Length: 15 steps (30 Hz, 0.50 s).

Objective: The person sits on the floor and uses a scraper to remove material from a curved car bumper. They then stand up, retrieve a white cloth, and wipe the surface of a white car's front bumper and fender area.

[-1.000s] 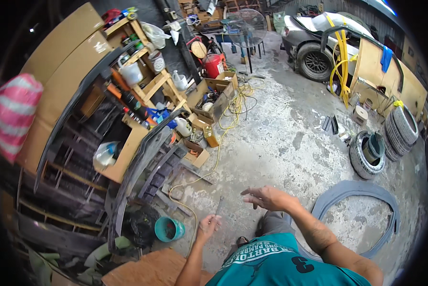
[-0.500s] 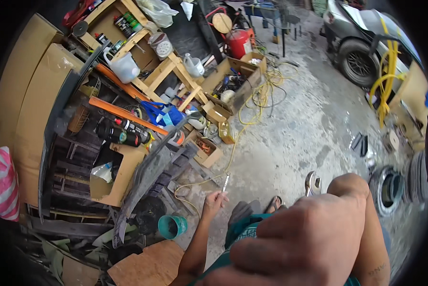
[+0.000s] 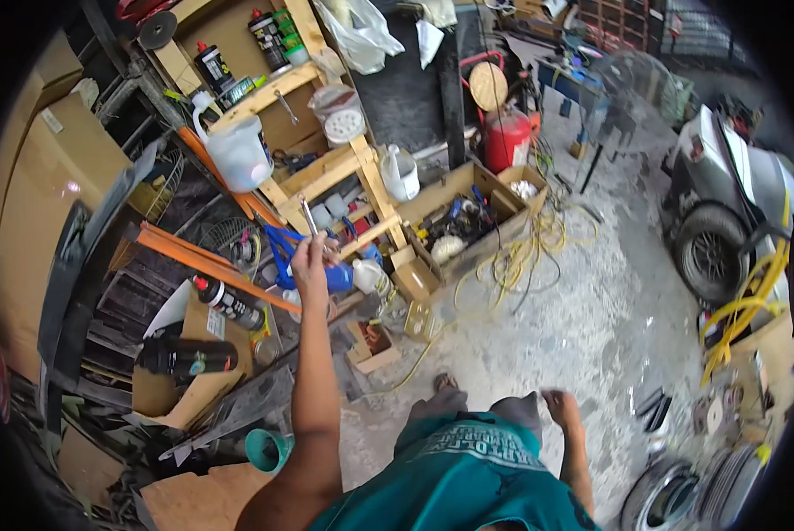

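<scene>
My left arm reaches forward to the wooden shelf rack (image 3: pixel 362 168). In my left hand (image 3: pixel 310 263) a slim silver wrench (image 3: pixel 308 218) is gripped, its shaft pointing up and away from the fingers. Just beyond and beside that hand lie a blue bag (image 3: pixel 282 252) and small containers on the lower shelf. Another wrench (image 3: pixel 286 107) rests on or hangs at the upper shelf. Low by my right side, my right hand (image 3: pixel 562 409) has loosely bent fingers, and nothing shows in it.
A white jug (image 3: pixel 238 155) and a white bottle (image 3: pixel 399 173) stand on the rack. Orange bars (image 3: pixel 207 265) cross the left side. Ahead are a wooden box of tools (image 3: pixel 463 212), yellow cable (image 3: pixel 539 257) and a red tank (image 3: pixel 507 142). A car (image 3: pixel 724 221) and tyres (image 3: pixel 662 496) are right.
My left hand has risen forward to the shelf with the wrench. My right hand has dropped from close in front to my side; the wrench seen by it no longer shows there.
</scene>
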Motion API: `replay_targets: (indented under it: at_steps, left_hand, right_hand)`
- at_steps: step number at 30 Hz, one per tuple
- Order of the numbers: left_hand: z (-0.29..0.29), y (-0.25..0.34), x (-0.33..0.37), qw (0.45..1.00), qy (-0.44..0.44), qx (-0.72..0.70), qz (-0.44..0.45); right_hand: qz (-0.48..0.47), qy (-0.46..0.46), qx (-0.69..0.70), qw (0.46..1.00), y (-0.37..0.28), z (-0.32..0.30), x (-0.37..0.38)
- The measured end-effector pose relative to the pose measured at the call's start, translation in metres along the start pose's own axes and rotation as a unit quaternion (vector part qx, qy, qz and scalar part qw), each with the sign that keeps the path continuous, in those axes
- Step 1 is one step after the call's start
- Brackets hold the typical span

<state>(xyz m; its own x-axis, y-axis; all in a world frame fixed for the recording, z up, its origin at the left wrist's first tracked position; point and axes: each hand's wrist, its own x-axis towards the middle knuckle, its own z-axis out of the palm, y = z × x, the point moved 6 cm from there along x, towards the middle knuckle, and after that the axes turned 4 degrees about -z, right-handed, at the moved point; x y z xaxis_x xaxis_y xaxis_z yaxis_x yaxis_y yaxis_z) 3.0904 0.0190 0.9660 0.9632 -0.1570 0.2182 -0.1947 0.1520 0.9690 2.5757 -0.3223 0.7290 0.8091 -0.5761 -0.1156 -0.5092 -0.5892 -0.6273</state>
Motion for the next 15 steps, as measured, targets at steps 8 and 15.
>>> replay_targets:
  at_steps: [8, 15]
  left_hand:
    - [0.018, -0.035, 0.182, 0.995, 0.098, 0.024, 0.018]
    - [0.037, -0.009, 0.291, 0.985, 0.161, 0.009, 0.065]
  right_hand:
    - [0.297, -0.108, 0.175, 0.932, 0.180, 0.017, 0.035]
    - [0.283, -0.219, 0.229, 0.906, 0.203, -0.016, 0.177]
